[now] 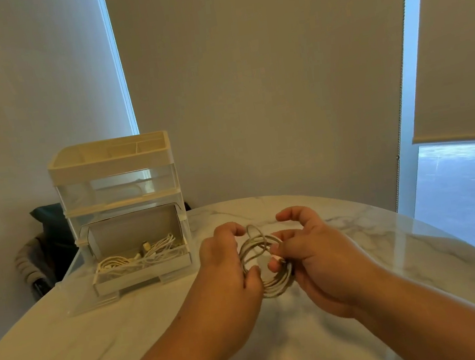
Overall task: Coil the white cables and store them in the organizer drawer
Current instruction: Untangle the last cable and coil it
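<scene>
1. Head view: a coiled white cable [257,242] is held just above the marble table [373,231], between both hands.
2. The left hand [225,260] grips the coil's left side with curled fingers.
3. The right hand [310,258] pinches its plug end against the loops.
4. To the left, the organizer [113,166] has its bottom drawer [142,272] pulled open, with other white cables [140,257] inside.

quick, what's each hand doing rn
Left hand: holds the coiled white cable.
Right hand: pinches the same coil near its plug end.
</scene>
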A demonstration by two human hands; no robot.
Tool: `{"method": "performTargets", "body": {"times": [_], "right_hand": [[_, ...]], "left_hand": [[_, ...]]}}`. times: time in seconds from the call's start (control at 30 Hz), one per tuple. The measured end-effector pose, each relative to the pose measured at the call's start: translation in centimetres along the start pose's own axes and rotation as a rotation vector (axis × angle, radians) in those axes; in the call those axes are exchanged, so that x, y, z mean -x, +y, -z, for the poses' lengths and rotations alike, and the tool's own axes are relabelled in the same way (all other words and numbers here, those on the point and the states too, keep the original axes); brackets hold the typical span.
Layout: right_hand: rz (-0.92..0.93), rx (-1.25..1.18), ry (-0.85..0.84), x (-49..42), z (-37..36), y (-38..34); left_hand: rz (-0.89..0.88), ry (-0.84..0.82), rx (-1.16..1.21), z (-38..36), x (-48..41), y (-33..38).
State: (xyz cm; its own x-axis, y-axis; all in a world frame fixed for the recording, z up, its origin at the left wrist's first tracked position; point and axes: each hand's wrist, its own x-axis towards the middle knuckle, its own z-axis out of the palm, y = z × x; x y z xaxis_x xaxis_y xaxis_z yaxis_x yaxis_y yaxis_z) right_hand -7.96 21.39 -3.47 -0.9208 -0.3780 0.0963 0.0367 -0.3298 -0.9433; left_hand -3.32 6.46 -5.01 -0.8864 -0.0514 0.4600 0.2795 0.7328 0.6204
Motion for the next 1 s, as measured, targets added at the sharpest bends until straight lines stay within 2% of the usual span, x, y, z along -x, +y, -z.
{"method": "performTargets", "body": {"times": [0.1,0.23,0.43,0.57,0.7,0.77,0.87,1.0], "right_hand": [[-0.027,0.058,-0.050,-0.1,0.0,0.0],[-0.024,0.048,-0.154,0.0,0.0,0.2],[0.056,-0.129,-0.217,0.2,0.1,0.0],[0.119,0.048,-0.267,0.6,0.1,0.1],[0.262,0.368,-0.116,0.6,-0.1,0.1],[0.329,0.455,-0.052,0.7,-0.2,0.0],[0.365,0.506,0.018,0.8,-0.1,0.0],[0.381,0.491,0.074,0.8,-0.3,0.3]], "left_hand": [[-0.023,-0.027,-0.053,0.4,0.2,0.4],[-0.036,0.036,0.083,0.0,0.4,0.8],[-0.053,0.052,0.061,-0.3,0.0,0.7],[-0.009,0.049,0.091,-0.1,-0.2,0.5],[-0.013,0.031,0.121,0.2,-0.2,0.6],[-0.030,-0.009,0.137,0.3,-0.2,0.8],[-0.095,-0.060,0.055,0.2,-0.4,0.7],[-0.125,-0.006,-0.008,0.1,-0.6,0.4]]}}
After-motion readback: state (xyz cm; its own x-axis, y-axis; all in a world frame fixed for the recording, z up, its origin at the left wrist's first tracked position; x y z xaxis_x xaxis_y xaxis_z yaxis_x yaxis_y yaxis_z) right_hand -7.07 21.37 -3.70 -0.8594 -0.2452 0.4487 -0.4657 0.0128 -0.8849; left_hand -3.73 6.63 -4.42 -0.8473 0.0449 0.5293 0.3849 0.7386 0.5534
